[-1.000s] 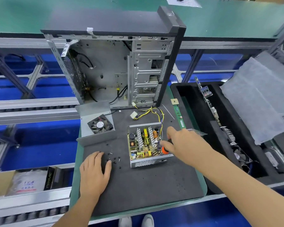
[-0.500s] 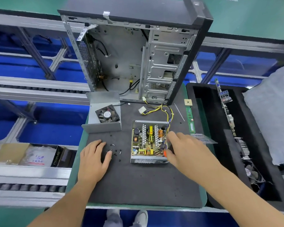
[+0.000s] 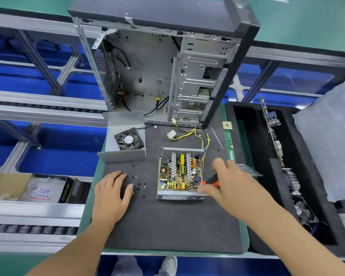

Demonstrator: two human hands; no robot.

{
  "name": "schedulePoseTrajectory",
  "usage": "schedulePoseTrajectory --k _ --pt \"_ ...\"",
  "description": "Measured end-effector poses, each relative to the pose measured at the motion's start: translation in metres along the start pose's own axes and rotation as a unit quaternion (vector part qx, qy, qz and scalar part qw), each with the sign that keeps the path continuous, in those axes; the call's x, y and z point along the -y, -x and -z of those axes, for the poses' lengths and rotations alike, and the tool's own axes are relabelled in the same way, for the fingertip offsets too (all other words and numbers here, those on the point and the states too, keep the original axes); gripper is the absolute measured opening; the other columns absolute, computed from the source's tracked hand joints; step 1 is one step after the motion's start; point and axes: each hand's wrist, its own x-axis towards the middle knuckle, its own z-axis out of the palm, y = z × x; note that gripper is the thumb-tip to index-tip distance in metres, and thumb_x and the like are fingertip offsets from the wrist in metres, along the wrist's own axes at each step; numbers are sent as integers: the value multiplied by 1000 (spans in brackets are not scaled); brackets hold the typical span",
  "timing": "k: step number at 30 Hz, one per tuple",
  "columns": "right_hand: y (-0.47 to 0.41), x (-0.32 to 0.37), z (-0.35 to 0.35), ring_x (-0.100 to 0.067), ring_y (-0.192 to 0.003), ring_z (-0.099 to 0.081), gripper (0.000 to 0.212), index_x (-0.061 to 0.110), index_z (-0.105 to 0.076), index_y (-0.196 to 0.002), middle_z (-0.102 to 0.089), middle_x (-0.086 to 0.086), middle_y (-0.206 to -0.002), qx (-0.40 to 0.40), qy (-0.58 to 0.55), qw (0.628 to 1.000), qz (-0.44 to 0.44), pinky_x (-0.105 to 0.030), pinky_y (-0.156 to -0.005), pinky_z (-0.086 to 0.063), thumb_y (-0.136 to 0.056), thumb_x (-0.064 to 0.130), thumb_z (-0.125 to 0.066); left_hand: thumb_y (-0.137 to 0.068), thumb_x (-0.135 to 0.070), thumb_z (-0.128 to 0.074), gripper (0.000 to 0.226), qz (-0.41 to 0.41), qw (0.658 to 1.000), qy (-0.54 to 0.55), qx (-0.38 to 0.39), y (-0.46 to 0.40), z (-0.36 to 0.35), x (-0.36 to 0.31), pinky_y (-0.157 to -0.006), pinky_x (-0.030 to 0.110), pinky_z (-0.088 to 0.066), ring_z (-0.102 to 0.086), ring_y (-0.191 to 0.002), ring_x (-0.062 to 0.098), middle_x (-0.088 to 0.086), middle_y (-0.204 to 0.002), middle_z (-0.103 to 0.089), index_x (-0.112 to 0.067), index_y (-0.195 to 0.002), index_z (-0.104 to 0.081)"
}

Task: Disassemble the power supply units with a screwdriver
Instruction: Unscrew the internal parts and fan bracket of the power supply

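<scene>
Head view: PSU (image 3: 180, 174) open mid-mat (image 3: 167, 226), cover (image 3: 124, 144) off at back-left. Right hand (image 3: 230, 185) gripping screwdriver (image 3: 212, 181) at board's right edge; left hand (image 3: 112, 193) flat beside screws (image 3: 139, 185). Likely step: board screws. Next: seating tip squarely.

Bright, even overhead light leaves only soft, short shadows beneath the hands (image 3: 112, 194) on the black mat (image 3: 167, 222). The right hand (image 3: 229, 184) is slightly motion-blurred. Wide-angle distortion bends the conveyor rails (image 3: 38, 112) left of the computer case (image 3: 167, 62).

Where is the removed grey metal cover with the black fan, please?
The grey metal cover lies on the black mat, upper left, between the computer case and loose screws.
</scene>
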Motion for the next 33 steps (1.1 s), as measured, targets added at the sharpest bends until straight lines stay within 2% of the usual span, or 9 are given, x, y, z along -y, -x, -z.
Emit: schedulePoseTrajectory --k 2,6,10,12,17,20,22,27,33 --pt "-3 -1 -2 -24 -76 -44 37 25 -38 -121 -42 2 -102 -17 106 994 18 -29 -64 -37 -99 53 -27 -95 -53 -35 57 2 1000 -1 4 -1 1 0 -110 45 -33 -45 -128 25 3 -136 -55 -16 -127 -63" --pt "-4 -2 -4 -17 -94 -40 26 27 -42 -115 -46 10 -109 -40 -41 995 86 -24 -77 -30 -93 35 -55 -95 -53 -36 56 -1 1000 -1 1 -1 -1 2 -109 45 -33 -45 -127 25 2 -134 -55 -16 -126 -63" --pt "-1 -5 -3 -20 -87 -49 41 29 -33 -101 -46 8 -98 -5 -10 1000 20 -28 -73 -40 -89 64 -52 -95 -53 -35 56 1 1000 -2 4 -1 -2 2 -109 45 -32 -45 -127 25 2 -134 -54 -16 -127 -62" --pt "-1 -6 -4 -23 -86 -53 25 31 -34 -109 -49 3 -104 -17 81 996 44 -31 -70 -44 -99 51 -46 -95 -54 -34 57 4 1000 -5 6 -1 -2 3 -109 45 -32 -44 -127 24 2 -135 -54 -17 -127 -62" --pt "-1 -5 -4 -17 -102 -42 36 31 -38 -120 -40 11 -111 -27 -25 996 79 -29 -87 -40 -93 47 -56 -95 -54 -34 57 3 1000 -11 10 -2 -3 4 -109 45 -32 -44 -127 24 2 -135 -54 -17 -128 -62" --pt "-2 -2 0 -18 -83 -41 61 27 -37 -115 -38 5 -99 -10 59 998 9 -26 -59 -35 -84 75 -17 -95 -54 -34 56 3 1000 -7 6 -1 -3 4 -109 45 -32 -44 -127 24 2 -134 -54 -17 -127 -62" --pt "-3 -3 -1 -20 -76 -42 64 25 -39 -120 -41 3 -98 -27 152 988 23 -26 -52 -29 -87 61 2 -95 -54 -35 56 2 1000 -8 5 -1 -4 4 -109 45 -32 -44 -127 24 2 -134 -54 -17 -127 -62" --pt "-3 -8 -5 -14 -93 -43 23 31 -42 -102 -47 15 -100 -60 -76 991 97 -24 -76 -35 -92 38 -61 -95 -54 -35 55 -1 1000 -7 -2 -2 -6 5 -108 46 -34 -47 -125 26 2 -133 -55 -16 -124 -63" --pt "-3 -4 -8 -11 -97 -39 24 36 -47 -105 -51 20 -104 -39 -188 977 92 -21 -79 -32 -91 38 -66 -95 -54 -35 55 -1 1000 -3 -1 -2 -7 5 -109 47 -34 -46 -126 26 2 -134 -55 -17 -125 -63"
